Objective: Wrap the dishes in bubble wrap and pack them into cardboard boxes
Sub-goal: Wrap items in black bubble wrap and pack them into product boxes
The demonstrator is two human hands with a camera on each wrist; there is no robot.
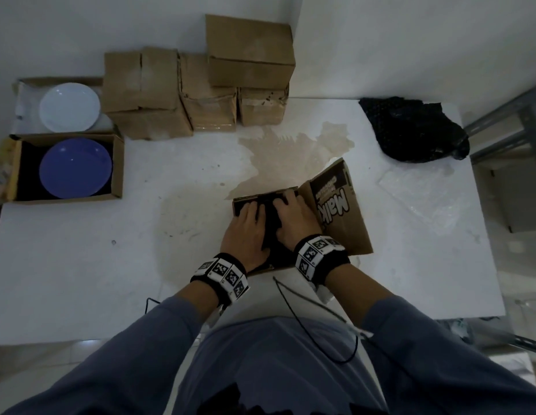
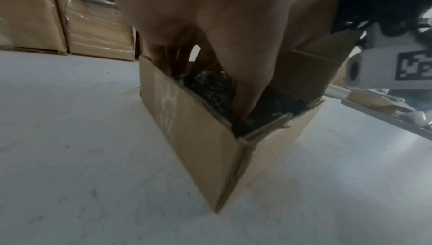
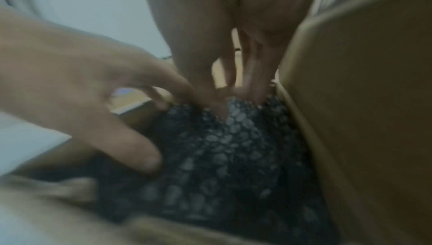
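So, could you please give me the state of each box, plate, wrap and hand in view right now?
Near box: open, flap raised, black wrapped bundle inside.
Left hand: fingers down in the box, pressing the bundle.
Right hand: same, pressing the bundle.
Blue plate: unwrapped, in an open box.
White plate: unwrapped, in an open box.
Stacked boxes: closed.
Black bubble wrap: crumpled, loose.

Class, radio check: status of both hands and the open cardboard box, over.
Left hand and right hand press black bubble-wrapped bundle down into open cardboard box. Printed flap standing open. Blue plate, white plate unwrapped.
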